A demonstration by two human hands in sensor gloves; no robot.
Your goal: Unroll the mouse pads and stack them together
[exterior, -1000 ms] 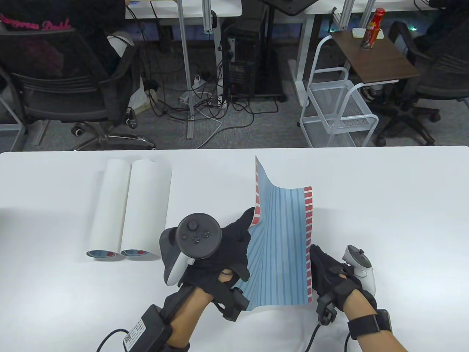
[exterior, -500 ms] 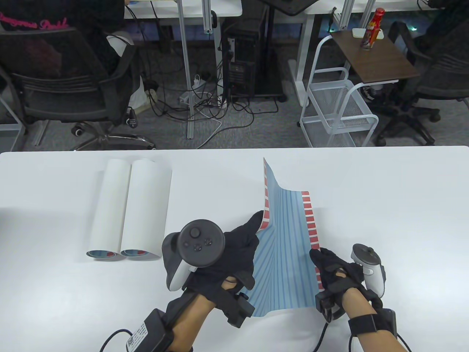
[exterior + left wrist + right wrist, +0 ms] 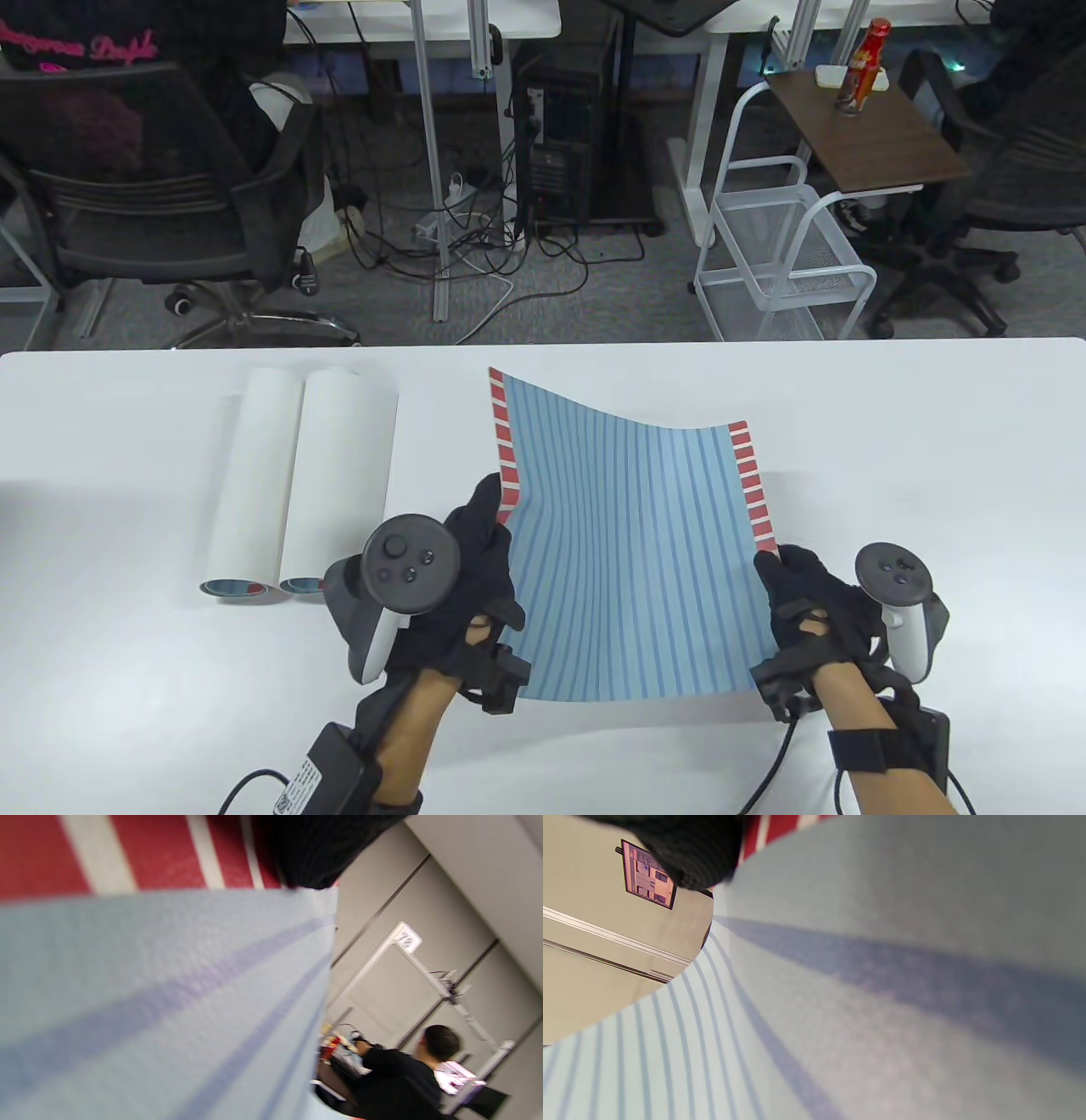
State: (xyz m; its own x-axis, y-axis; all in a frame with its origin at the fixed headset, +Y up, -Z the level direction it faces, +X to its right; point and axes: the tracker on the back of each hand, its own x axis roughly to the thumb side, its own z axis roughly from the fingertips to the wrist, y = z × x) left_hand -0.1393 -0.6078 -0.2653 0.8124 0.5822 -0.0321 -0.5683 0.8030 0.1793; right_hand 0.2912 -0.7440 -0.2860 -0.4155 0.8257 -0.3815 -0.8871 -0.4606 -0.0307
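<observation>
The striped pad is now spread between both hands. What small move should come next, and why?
Probably lower the pad flat onto the table and press it down. The left hand and right hand grip its red-edged sides, and it is open, but its far corners curl up. Two rolled pads on the left wait unopened, so this one should lie flat first as the base.

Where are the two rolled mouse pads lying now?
In the table view, the two rolled mouse pads lie side by side on the left of the white table, left of the striped mouse pad and beyond the left hand.
</observation>
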